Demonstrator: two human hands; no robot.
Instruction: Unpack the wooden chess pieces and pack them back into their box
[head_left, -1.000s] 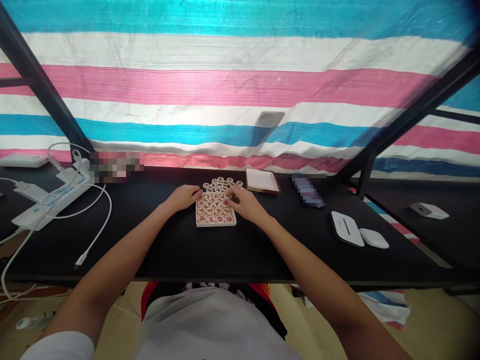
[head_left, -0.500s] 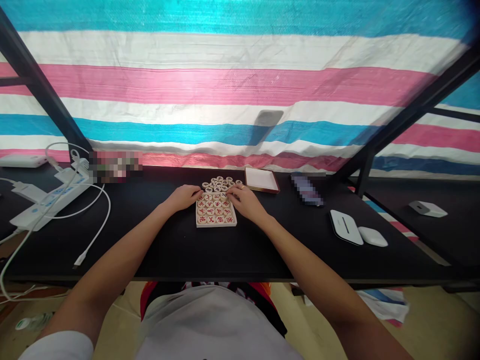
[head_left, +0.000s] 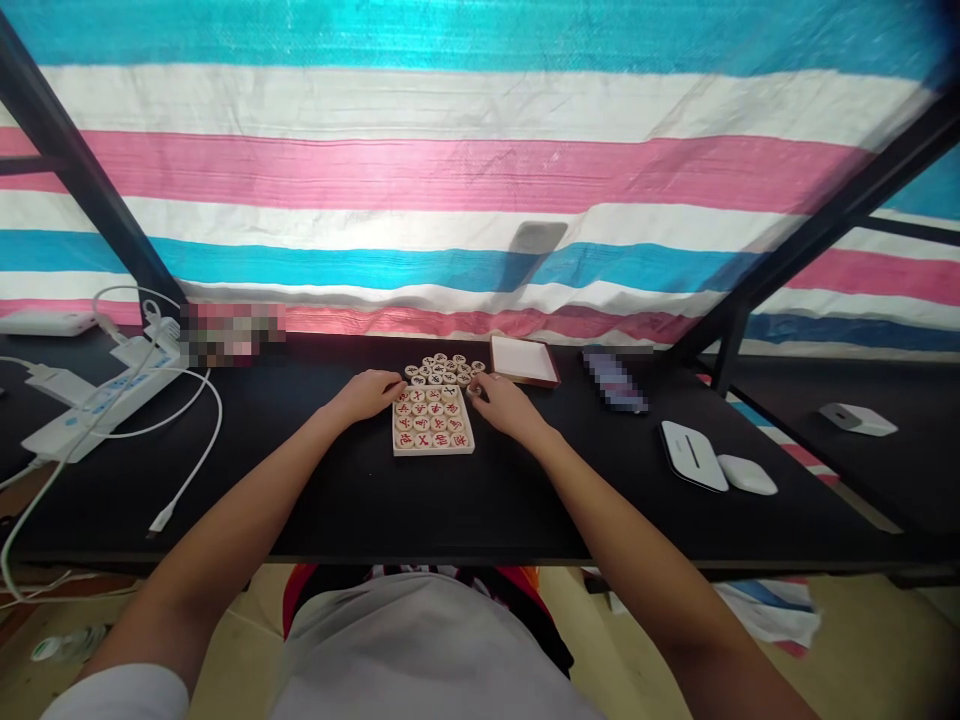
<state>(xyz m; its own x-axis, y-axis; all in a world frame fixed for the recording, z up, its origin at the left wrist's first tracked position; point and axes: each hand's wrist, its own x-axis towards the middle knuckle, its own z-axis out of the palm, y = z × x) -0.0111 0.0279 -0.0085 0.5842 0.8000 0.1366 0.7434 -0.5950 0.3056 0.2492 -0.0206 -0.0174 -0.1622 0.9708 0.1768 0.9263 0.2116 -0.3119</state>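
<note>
A shallow white box [head_left: 433, 451] on the desk holds rows of round Chinese chess pieces, most with red characters and a dark-marked one in its far right corner. My left hand [head_left: 373, 394] is closed at the box's far left corner, its fingertips against the edge. Just off the far right corner, my right hand [head_left: 504, 404] pinches a Chinese chess piece [head_left: 474, 392], partly covered by the fingers. Behind the box lies a loose group of dark-marked chess pieces [head_left: 442, 369], close to both hands.
An open box lid [head_left: 523, 359] lies behind my right hand. Farther right are a blurred phone [head_left: 615, 379], a white flat device [head_left: 691, 455] and a white rounded case [head_left: 747, 475]. A power strip [head_left: 105, 402] with white cables occupies the left side of the black desk [head_left: 330, 510].
My right hand has moved right, from over the box's far right corner to just outside it. The dark-marked piece in that corner is now uncovered. My left hand stays put.
</note>
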